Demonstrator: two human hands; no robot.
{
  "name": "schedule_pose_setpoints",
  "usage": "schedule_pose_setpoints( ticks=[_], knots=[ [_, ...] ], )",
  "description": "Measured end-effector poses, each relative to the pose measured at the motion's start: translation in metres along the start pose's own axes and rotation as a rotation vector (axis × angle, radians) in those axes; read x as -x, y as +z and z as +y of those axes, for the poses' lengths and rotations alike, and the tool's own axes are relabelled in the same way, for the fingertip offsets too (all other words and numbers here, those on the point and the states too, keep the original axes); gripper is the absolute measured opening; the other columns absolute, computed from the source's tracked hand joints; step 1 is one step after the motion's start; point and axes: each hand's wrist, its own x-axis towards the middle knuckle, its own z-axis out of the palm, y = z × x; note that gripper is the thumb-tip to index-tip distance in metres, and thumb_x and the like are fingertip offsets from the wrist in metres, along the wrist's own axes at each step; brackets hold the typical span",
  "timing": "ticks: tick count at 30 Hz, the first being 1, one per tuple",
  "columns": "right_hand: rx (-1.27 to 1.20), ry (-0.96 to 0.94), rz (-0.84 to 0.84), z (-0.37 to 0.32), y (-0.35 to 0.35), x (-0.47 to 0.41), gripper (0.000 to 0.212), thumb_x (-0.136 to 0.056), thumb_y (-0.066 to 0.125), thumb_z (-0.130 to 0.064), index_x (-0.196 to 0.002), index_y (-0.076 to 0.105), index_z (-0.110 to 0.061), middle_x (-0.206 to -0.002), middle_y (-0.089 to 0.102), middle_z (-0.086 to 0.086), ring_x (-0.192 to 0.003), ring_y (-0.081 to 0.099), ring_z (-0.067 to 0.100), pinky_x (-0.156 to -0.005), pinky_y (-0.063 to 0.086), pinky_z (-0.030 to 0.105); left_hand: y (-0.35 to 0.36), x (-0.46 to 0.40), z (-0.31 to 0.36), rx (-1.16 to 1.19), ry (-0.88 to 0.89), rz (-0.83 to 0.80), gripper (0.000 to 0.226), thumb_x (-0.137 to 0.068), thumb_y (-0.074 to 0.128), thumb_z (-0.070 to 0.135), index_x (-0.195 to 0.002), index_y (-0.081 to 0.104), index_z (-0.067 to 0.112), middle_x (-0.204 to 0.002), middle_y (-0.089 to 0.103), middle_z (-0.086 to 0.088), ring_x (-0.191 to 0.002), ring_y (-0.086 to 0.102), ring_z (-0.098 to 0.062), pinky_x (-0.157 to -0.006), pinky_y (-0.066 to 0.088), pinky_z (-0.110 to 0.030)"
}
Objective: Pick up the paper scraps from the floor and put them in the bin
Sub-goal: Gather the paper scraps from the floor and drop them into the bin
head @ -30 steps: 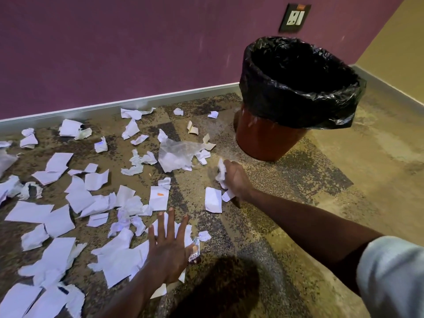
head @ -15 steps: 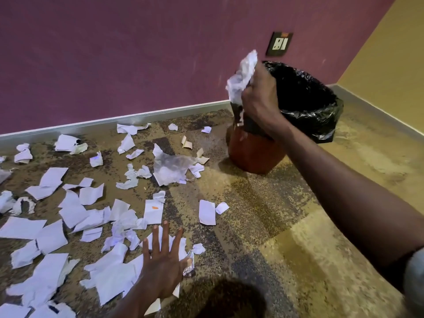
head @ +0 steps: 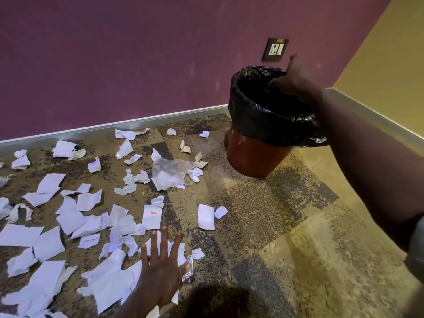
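Observation:
Several white paper scraps lie scattered over the carpet on the left and centre. A red-brown bin with a black liner stands near the corner. My right hand hovers over the bin's mouth, fingers spread, with no paper visible in it. My left hand rests flat on scraps at the bottom, fingers apart. Two small scraps lie between my left hand and the bin. A crumpled clear plastic sheet sits among the scraps.
The purple wall with a silver skirting runs behind the scraps. A wall socket is above the bin. The yellow wall closes the right side. A small printed wrapper lies by my left thumb.
My right hand picked up a wad of paper from the floor, lifted it to the bin, and now is spread over the bin's mouth without the paper. My left hand stayed flat.

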Motion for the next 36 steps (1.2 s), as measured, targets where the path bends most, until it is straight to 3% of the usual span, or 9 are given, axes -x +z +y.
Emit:
schedule_pose_setpoints(
  ticks=[4, 7, 9, 15, 20, 23, 26, 32, 36],
  knots=[
    [-0.044, -0.143, 0.225, -0.012, 0.000, 0.014, 0.049, -0.086, 0.055, -0.011, -0.133, 0.045, -0.004, -0.126, 0.056, 0.014, -0.107, 0.056, 0.024, -0.082, 0.044, 0.024, -0.008, 0.002, -0.002, -0.029, 0.003, -0.009, 0.099, -0.090, -0.014, 0.064, -0.129, 0.063, 0.014, -0.139, 0.049, -0.029, -0.123, 0.051, -0.050, -0.090, 0.042, -0.067],
    [-0.119, -0.392, 0.302, -0.037, 0.008, 0.042, 0.030, -0.090, 0.051, -0.010, -0.118, 0.056, -0.002, -0.113, 0.061, 0.013, -0.098, 0.059, 0.018, -0.083, 0.054, 0.030, -0.003, -0.003, -0.004, -0.038, 0.000, -0.123, 0.125, -0.047, -0.047, 0.073, -0.155, -0.003, 0.027, -0.158, -0.021, -0.019, -0.146, -0.014, -0.043, -0.115, -0.001, -0.061],
    [-0.139, -0.542, 0.274, -0.054, 0.022, 0.069, 0.021, -0.090, 0.050, -0.009, -0.105, 0.062, -0.001, -0.102, 0.065, 0.011, -0.089, 0.058, 0.014, -0.078, 0.052, 0.023, 0.003, -0.005, -0.006, -0.033, 0.010, -0.126, 0.128, -0.036, -0.051, 0.071, -0.152, -0.016, 0.029, -0.153, -0.036, -0.015, -0.143, -0.028, -0.038, -0.115, -0.011, -0.056],
    [-0.033, -0.532, -0.392, -0.042, 0.101, 0.152, 0.012, -0.093, 0.059, -0.012, -0.100, 0.065, -0.005, -0.095, 0.069, 0.009, -0.081, 0.065, 0.020, -0.069, 0.054, 0.032, 0.005, -0.006, -0.007, -0.017, 0.008, -0.114, 0.127, -0.035, -0.051, 0.072, -0.151, -0.019, 0.029, -0.151, -0.040, -0.014, -0.142, -0.031, -0.038, -0.115, -0.012, -0.056],
    [0.390, -0.224, -0.844, 0.021, 0.169, 0.210, 0.081, -0.088, 0.056, -0.064, -0.144, 0.029, -0.012, -0.143, 0.034, 0.020, -0.118, 0.052, 0.035, -0.091, 0.051, 0.044, 0.002, -0.005, -0.006, -0.014, 0.003, -0.119, 0.122, -0.041, -0.048, 0.071, -0.151, -0.020, 0.029, -0.152, -0.039, -0.014, -0.141, -0.034, -0.038, -0.114, -0.014, -0.055],
    [0.437, -0.243, -0.869, 0.048, 0.198, 0.249, 0.092, -0.078, 0.056, -0.077, -0.143, 0.028, -0.018, -0.138, 0.031, 0.016, -0.119, 0.047, 0.039, -0.090, 0.049, 0.046, 0.004, -0.005, -0.006, -0.029, -0.010, -0.144, 0.078, -0.084, -0.011, 0.068, -0.152, -0.018, 0.029, -0.150, -0.042, -0.014, -0.140, -0.035, -0.037, -0.114, -0.015, -0.055],
    [0.253, -0.286, -0.777, 0.050, 0.215, 0.270, 0.074, -0.081, 0.064, -0.065, -0.135, 0.036, -0.022, -0.126, 0.036, 0.012, -0.111, 0.048, 0.036, -0.087, 0.050, 0.046, 0.005, -0.006, -0.007, -0.030, -0.015, -0.156, 0.072, -0.096, 0.013, 0.061, -0.152, -0.017, 0.029, -0.150, -0.041, -0.013, -0.140, -0.036, -0.036, -0.114, -0.015, -0.055],
    [0.121, -0.179, -0.797, 0.026, 0.238, 0.258, 0.045, -0.086, 0.072, -0.021, -0.124, 0.053, -0.007, -0.124, 0.055, 0.016, -0.109, 0.054, 0.031, -0.075, 0.039, 0.027, 0.010, -0.007, -0.009, -0.043, 0.000, -0.108, 0.072, -0.090, -0.001, 0.063, -0.152, -0.018, 0.030, -0.149, -0.043, -0.012, -0.139, -0.037, -0.036, -0.114, -0.016, -0.055],
    [-0.110, -0.037, -0.576, -0.002, 0.240, 0.223, 0.036, -0.088, 0.059, 0.002, -0.121, 0.057, -0.012, -0.120, 0.061, 0.012, -0.095, 0.058, 0.022, -0.070, 0.055, 0.033, 0.015, -0.010, -0.011, -0.008, 0.012, -0.098, 0.075, -0.094, 0.015, 0.065, -0.151, -0.020, 0.031, -0.141, -0.053, -0.010, -0.130, -0.048, -0.033, -0.109, -0.023, -0.054]
  ],
)
